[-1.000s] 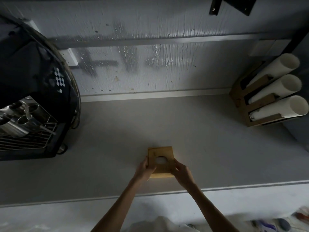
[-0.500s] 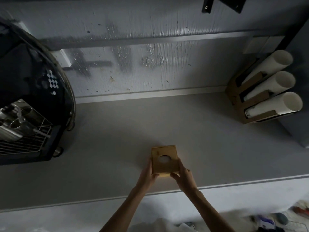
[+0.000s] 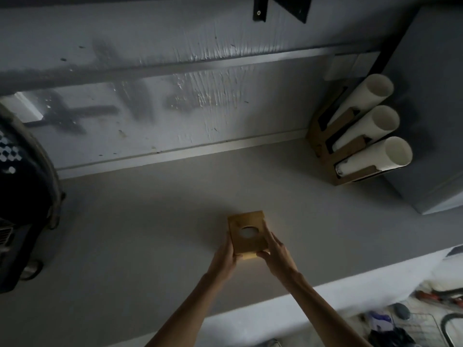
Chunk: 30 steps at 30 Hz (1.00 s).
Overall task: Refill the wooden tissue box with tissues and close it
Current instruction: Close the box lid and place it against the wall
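A square wooden tissue box [image 3: 248, 234] stands on the grey counter [image 3: 150, 234], a little in from its front edge. Its top has a round hole with something pale showing through. My left hand [image 3: 225, 257] grips the box's left side near the front corner. My right hand [image 3: 276, 251] holds the right side, fingers stretched along the edge and thumb at the front. The top panel looks slightly tilted against the base below it. No loose tissues are in view.
A black coffee machine [image 3: 22, 196] fills the left side. At the back right a wooden holder [image 3: 325, 151] carries three stacks of white cups, beside a grey cabinet [image 3: 431, 108]. Clutter lies below the counter's front edge at the lower right [image 3: 411, 319].
The view has swung left and the box sits a little more turned, its far edge angled right. Both hands have stayed on its sides, the right fingers now reaching further along the edge.
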Tool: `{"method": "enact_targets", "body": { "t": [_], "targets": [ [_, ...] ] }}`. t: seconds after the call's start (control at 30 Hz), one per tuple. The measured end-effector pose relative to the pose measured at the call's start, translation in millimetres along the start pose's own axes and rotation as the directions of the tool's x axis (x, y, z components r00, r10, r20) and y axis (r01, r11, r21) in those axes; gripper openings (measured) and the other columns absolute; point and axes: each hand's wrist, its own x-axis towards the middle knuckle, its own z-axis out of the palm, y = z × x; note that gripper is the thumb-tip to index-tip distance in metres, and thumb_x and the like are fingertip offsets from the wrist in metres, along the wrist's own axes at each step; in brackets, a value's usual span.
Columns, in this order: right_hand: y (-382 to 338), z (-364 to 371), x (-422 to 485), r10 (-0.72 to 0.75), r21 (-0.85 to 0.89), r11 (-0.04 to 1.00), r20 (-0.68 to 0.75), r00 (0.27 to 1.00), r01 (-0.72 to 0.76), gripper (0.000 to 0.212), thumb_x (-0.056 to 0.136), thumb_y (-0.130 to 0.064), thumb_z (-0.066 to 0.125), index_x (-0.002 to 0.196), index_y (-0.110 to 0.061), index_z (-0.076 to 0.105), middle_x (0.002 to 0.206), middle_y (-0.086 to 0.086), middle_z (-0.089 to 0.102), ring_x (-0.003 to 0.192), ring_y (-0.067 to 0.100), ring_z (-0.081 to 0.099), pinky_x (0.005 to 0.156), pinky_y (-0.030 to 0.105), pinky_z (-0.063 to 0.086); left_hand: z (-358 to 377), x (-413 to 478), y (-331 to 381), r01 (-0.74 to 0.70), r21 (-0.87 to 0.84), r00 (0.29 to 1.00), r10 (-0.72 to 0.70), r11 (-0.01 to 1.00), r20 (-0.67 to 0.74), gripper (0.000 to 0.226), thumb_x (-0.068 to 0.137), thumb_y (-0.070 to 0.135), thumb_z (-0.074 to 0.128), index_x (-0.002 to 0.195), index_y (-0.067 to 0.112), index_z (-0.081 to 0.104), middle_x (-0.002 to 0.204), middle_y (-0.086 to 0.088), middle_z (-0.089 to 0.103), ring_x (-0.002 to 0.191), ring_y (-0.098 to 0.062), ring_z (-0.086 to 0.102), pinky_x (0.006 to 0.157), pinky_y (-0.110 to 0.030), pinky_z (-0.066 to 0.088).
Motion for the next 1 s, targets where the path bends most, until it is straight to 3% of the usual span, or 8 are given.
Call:
{"method": "enact_targets", "body": {
  "t": [0.13,0.27,0.37,0.53,0.67,0.8,0.9,1.0],
  "targets": [
    [18.9,-31.3,39.0,0.017,-0.022,1.0,-0.067,0.998,-0.018,0.088,0.083,-0.015,0.071,0.151,-0.031,0.018,0.128,0.008,0.063,0.111,0.023,0.063,0.083,0.017,0.041,16.5,58.5,23.1,0.001,0.089,1.0,0.0,0.996,-0.014,0.08,0.086,0.016,0.057,0.15,0.013,0.01,0.126,-0.016,0.059,0.109,-0.03,0.06,0.089,-0.039,0.051],
    [41.4,-45.2,97.8,0.04,-0.002,0.999,-0.075,0.996,-0.04,0.093,0.083,-0.022,0.071,0.152,-0.031,0.01,0.122,0.016,0.065,0.108,0.031,0.063,0.079,0.026,0.047,16.6,112.0,36.6,0.008,0.124,0.997,0.002,0.992,-0.077,0.076,0.085,0.009,0.06,0.148,0.008,0.018,0.128,-0.017,0.058,0.113,-0.033,0.059,0.092,-0.038,0.049],
    [56.3,-51.1,143.8,0.117,0.016,0.993,-0.129,0.985,-0.116,0.08,0.081,-0.034,0.072,0.149,-0.031,0.029,0.117,0.013,0.069,0.107,0.034,0.063,0.072,0.029,0.043,17.3,150.8,45.2,0.054,0.208,0.993,-0.031,0.977,-0.11,0.069,0.09,0.013,0.057,0.146,0.0,0.02,0.128,-0.022,0.057,0.117,-0.037,0.055,0.094,-0.039,0.044],
    [76.7,-54.9,219.3,0.017,0.048,0.999,-0.23,0.973,-0.006,0.055,0.079,-0.032,0.075,0.13,-0.023,0.057,0.1,0.002,0.074,0.093,0.025,0.068,0.053,0.016,0.035,8.6,226.1,51.6,0.087,0.214,0.983,-0.048,0.973,-0.179,0.056,0.087,0.01,0.06,0.136,0.006,0.033,0.112,-0.016,0.067,0.105,-0.031,0.064,0.084,-0.036,0.051],
    [89.5,-57.5,280.9,-0.086,0.093,0.989,-0.289,0.953,0.117,0.055,0.074,-0.024,0.079,0.124,-0.016,0.059,0.099,-0.006,0.065,0.092,0.015,0.063,0.063,0.011,0.038,-3.5,276.9,49.5,0.013,0.162,0.971,0.026,0.987,-0.238,0.047,0.085,0.013,0.065,0.126,0.01,0.043,0.104,-0.013,0.07,0.098,-0.028,0.067,0.071,-0.025,0.044],
    [93.0,-60.3,343.4,-0.095,0.181,0.971,-0.313,0.945,0.158,0.039,0.073,-0.022,0.079,0.109,-0.02,0.066,0.088,-0.01,0.065,0.082,0.006,0.061,0.059,0.002,0.038,-12.3,337.4,48.2,0.011,0.181,0.947,0.048,0.983,-0.317,0.035,0.085,0.021,0.065,0.116,0.008,0.052,0.1,-0.02,0.069,0.097,-0.038,0.065,0.073,-0.035,0.049],
    [111.1,-56.7,373.2,-0.086,0.163,0.976,-0.303,0.949,0.141,0.024,0.078,-0.034,0.071,0.1,-0.024,0.067,0.089,0.001,0.064,0.079,0.015,0.061,0.059,0.004,0.036,-10.5,367.2,41.4,-0.02,0.235,0.921,0.11,0.972,-0.374,0.038,0.085,0.025,0.062,0.12,0.011,0.053,0.1,-0.022,0.069,0.097,-0.042,0.063,0.077,-0.041,0.05],
    [129.9,-46.0,369.0,-0.023,0.061,0.997,-0.282,0.959,0.042,0.03,0.087,-0.045,0.061,0.108,-0.024,0.067,0.106,0.008,0.056,0.093,0.03,0.06,0.075,0.022,0.042,1.3,361.6,28.5,-0.052,0.252,0.881,0.163,0.966,-0.444,0.043,0.089,0.025,0.058,0.13,0.015,0.049,0.091,-0.024,0.071,0.088,-0.045,0.064,0.071,-0.044,0.05]
  ]
}}
